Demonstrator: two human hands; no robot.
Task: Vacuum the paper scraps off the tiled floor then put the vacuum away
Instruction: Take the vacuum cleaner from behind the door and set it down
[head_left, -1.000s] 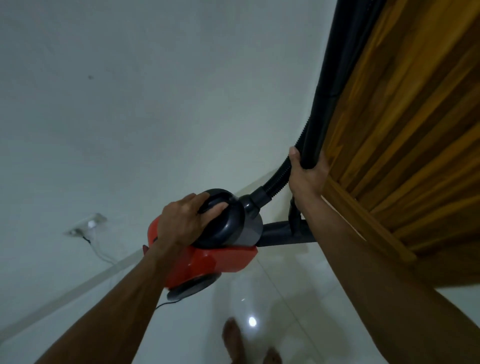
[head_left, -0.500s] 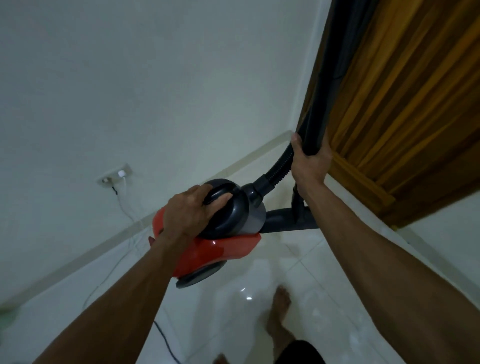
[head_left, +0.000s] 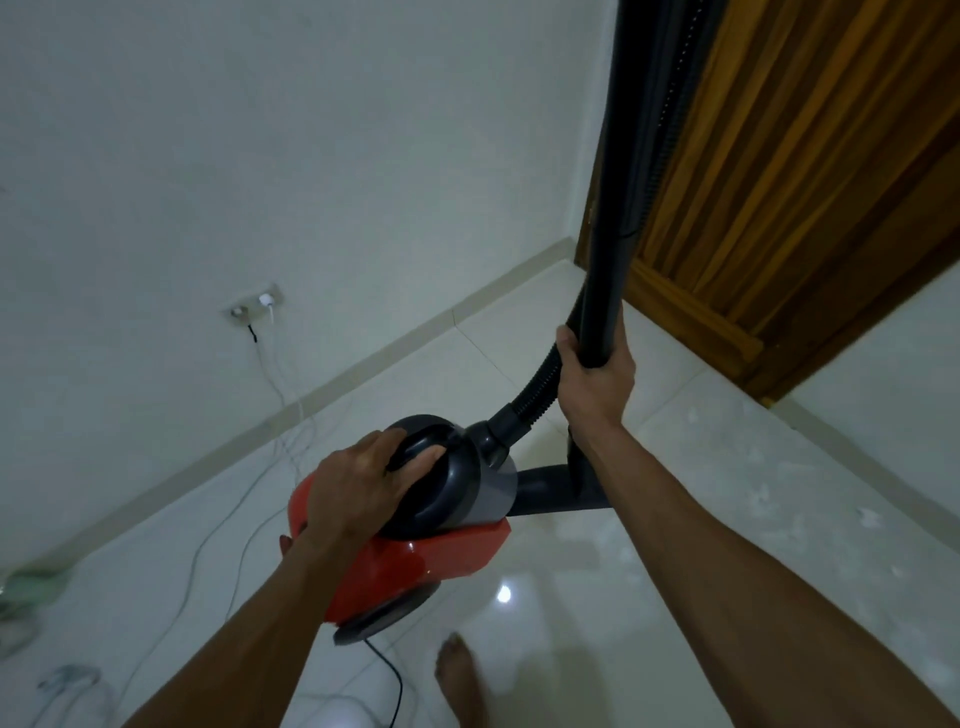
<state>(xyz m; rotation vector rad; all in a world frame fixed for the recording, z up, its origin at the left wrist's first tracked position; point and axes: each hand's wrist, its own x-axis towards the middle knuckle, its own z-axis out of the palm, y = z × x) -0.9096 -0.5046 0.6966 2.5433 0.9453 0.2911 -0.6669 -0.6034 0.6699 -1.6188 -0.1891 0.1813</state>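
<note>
The red and grey canister vacuum cleaner (head_left: 415, 540) hangs above the glossy white tiled floor (head_left: 675, 545), carried by 2 hands. The left hand (head_left: 358, 493) has its fingers (head_left: 415, 460) curled into the dark carry handle on top of the body; the right hand (head_left: 595, 382) grips the black rigid wand (head_left: 618, 208), whose long axis runs nearly upright beside the brown wooden door (head_left: 789, 182). The ribbed black hose (head_left: 535, 389) bridges body and wand between the hands. Putting it away probably means lowering the body, which sits nearer the left hand.
</note>
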